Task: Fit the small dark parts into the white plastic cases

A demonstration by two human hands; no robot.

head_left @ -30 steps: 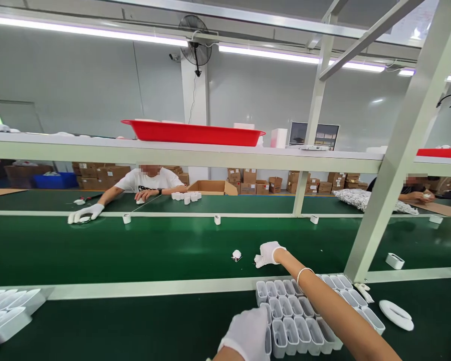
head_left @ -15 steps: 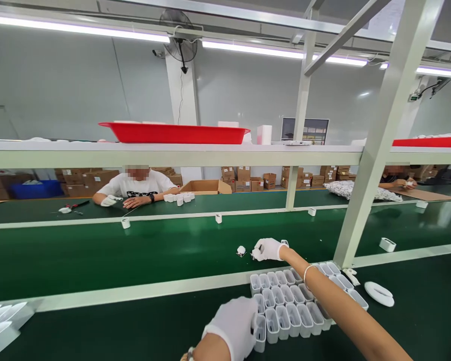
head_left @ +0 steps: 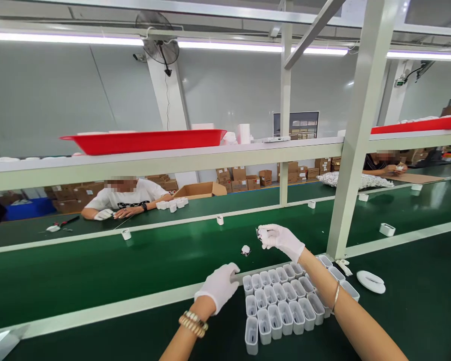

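Note:
My gloved right hand (head_left: 283, 240) is raised over the green conveyor belt, its fingers closed on a small white part with a dark board edge (head_left: 260, 233). A similar small white part on a dark circuit board (head_left: 245, 250) lies on the belt, just below and left of that hand. My gloved left hand (head_left: 218, 288) hovers by the belt's near rail, fingers curved and apart, with nothing visible in it. Right of it stand rows of translucent white plastic cups (head_left: 274, 321), open at the top. My right forearm covers some of them.
A pale upright post (head_left: 355, 135) rises right of the cups and carries a shelf with a red tray (head_left: 146, 141). Small white housings (head_left: 387, 229) sit along the belt. A white curved piece (head_left: 371, 282) lies at right. A co-worker (head_left: 126, 195) sits across the belt.
My right hand has lifted off the belt with the small white part. My left hand has moved away from the front cup, up and left toward the rail. The view has tilted and shifted.

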